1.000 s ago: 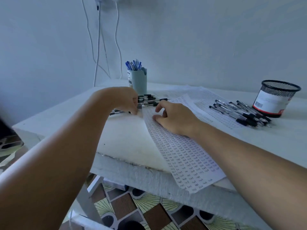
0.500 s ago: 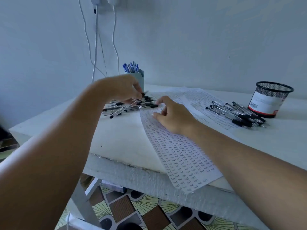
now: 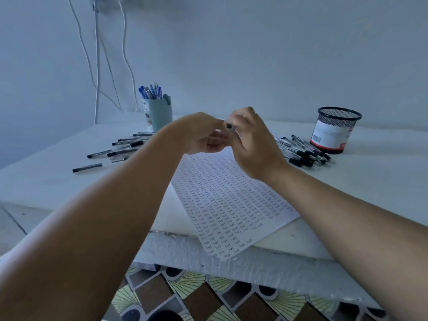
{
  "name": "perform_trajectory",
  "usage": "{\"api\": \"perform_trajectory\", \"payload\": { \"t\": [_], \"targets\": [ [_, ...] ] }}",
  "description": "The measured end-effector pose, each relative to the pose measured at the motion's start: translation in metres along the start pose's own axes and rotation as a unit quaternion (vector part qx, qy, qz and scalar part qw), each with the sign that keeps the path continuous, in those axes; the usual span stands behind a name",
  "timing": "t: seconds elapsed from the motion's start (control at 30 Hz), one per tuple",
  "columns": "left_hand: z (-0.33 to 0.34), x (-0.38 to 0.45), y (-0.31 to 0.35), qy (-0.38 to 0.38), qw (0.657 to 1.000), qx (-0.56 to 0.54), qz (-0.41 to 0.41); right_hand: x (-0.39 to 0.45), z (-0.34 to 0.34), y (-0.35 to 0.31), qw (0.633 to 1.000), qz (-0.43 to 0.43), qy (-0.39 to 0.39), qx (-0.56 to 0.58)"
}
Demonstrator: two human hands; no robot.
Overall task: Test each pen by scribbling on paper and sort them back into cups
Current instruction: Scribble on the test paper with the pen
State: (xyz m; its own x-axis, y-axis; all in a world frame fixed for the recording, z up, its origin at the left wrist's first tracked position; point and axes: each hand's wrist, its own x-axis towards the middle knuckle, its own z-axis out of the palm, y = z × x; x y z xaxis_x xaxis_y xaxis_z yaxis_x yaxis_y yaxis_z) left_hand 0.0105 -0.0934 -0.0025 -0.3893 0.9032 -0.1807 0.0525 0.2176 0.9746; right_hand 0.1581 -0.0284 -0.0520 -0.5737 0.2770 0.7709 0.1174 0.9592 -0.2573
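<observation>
My left hand and my right hand meet in the air above the far end of the paper, both pinched on one pen, of which only a dark end shows between the fingers. The sheet is covered with rows of small scribbles. A pile of black-capped pens lies to the left. A second pile of pens lies to the right, beside the black mesh cup. The pale blue cup at the back holds several blue pens.
The white table's front edge runs below the paper, with patterned floor tiles beneath. One loose pen lies apart, near the left. White cables hang down the wall behind the blue cup.
My left hand picked a pen out of the left pile and lifted it toward the middle. My right hand left the paper and rose to meet it, gripping the pen too.
</observation>
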Motion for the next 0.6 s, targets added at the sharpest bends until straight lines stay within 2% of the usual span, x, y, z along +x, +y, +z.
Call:
{"api": "perform_trajectory", "payload": {
  "t": [0.07, 0.17, 0.23, 0.4, 0.5, 0.6],
  "targets": [
    [0.009, 0.005, 0.000, 0.019, 0.994, 0.108, 0.010, -0.001, -0.015, -0.002, 0.997, 0.052, 0.012, 0.047],
    [0.021, 0.009, -0.002, 0.037, 0.953, 0.295, 0.060, -0.002, -0.034, -0.007, 0.978, 0.153, 0.033, 0.135],
    [0.029, 0.010, -0.003, 0.030, 0.932, 0.352, 0.086, 0.000, -0.041, -0.007, 0.956, 0.215, 0.056, 0.190],
    [0.043, 0.014, -0.003, 0.011, 0.866, 0.488, 0.104, 0.006, -0.051, -0.009, 0.907, 0.291, 0.111, 0.284],
    [0.046, 0.018, -0.004, -0.011, 0.845, 0.523, 0.108, 0.007, -0.053, -0.006, 0.848, 0.340, 0.150, 0.378],
    [0.045, 0.019, -0.002, -0.037, 0.831, 0.546, 0.102, 0.012, -0.052, 0.002, 0.748, 0.420, 0.201, 0.473]
  ]
}}
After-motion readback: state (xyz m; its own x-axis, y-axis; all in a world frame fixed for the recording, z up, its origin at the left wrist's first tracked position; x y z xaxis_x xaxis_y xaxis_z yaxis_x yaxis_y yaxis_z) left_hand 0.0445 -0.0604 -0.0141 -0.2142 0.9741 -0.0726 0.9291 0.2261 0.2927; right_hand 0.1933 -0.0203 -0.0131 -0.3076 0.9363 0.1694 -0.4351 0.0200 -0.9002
